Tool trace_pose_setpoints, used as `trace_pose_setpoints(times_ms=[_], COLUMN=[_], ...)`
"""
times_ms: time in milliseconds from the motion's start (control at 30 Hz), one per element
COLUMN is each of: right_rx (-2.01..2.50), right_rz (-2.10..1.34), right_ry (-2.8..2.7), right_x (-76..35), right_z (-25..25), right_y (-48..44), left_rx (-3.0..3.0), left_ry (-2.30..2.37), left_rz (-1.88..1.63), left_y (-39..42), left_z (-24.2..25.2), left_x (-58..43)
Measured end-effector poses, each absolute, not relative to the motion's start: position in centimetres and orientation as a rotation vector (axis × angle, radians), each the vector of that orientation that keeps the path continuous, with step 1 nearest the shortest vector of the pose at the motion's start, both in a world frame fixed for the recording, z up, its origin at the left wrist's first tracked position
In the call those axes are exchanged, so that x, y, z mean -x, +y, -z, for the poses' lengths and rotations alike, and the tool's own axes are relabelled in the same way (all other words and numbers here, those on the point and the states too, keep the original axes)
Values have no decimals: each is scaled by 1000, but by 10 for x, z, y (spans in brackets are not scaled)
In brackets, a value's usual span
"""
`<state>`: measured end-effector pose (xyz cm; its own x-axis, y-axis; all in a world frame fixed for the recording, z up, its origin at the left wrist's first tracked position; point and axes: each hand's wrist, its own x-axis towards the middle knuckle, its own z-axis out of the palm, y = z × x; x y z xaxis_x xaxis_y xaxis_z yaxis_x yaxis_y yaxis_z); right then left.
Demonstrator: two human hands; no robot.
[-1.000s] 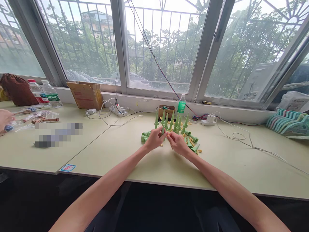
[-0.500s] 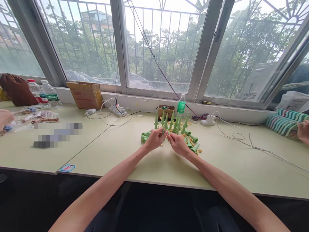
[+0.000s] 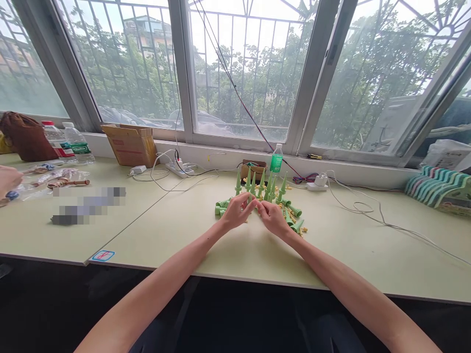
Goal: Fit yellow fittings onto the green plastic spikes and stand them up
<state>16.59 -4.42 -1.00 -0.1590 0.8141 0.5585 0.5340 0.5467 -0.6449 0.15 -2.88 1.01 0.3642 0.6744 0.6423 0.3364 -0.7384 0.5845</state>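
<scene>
Close together above the table [image 3: 235,260], my two hands meet at the fingertips. My left hand [image 3: 235,213] is closed round a green cone-shaped piece, of which only a bit shows at the fingers. Opposite it, my right hand [image 3: 273,218] is pinched against the same spot; whatever its fingers hold is hidden. Just beyond the hands stand several pointed green cones [image 3: 283,188] with collars near their bases. More green pieces [image 3: 295,210] lie on their sides to the right, others to the left. Small yellow parts [image 3: 302,230] are scattered among them.
At the back are a green-labelled bottle [image 3: 276,159], a small open box [image 3: 253,169], power strips [image 3: 180,169] and loose white cables [image 3: 362,203]. A cardboard box [image 3: 129,144] and two bottles stand left. Another person's hand [image 3: 9,180] is far left; teal racks [image 3: 434,189] are right.
My hands have shifted slightly at the fingertips, with the left turning a little over the green piece. The other person's hand at the far right has left the view.
</scene>
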Motion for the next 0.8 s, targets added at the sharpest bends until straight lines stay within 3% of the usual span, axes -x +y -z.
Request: trace_pose_setpoints(times_ms=[333, 800], right_rx=[1138, 1093], right_rz=[-327, -425], right_ry=[-1713, -1728], right_x=[-169, -171], right_z=[6, 6], right_y=[-45, -45], left_rx=[-1900, -1976], left_ry=[986, 887], left_rz=[-1526, -1237], left_y=[-26, -24], left_z=[-15, -10], left_x=[-3, -1])
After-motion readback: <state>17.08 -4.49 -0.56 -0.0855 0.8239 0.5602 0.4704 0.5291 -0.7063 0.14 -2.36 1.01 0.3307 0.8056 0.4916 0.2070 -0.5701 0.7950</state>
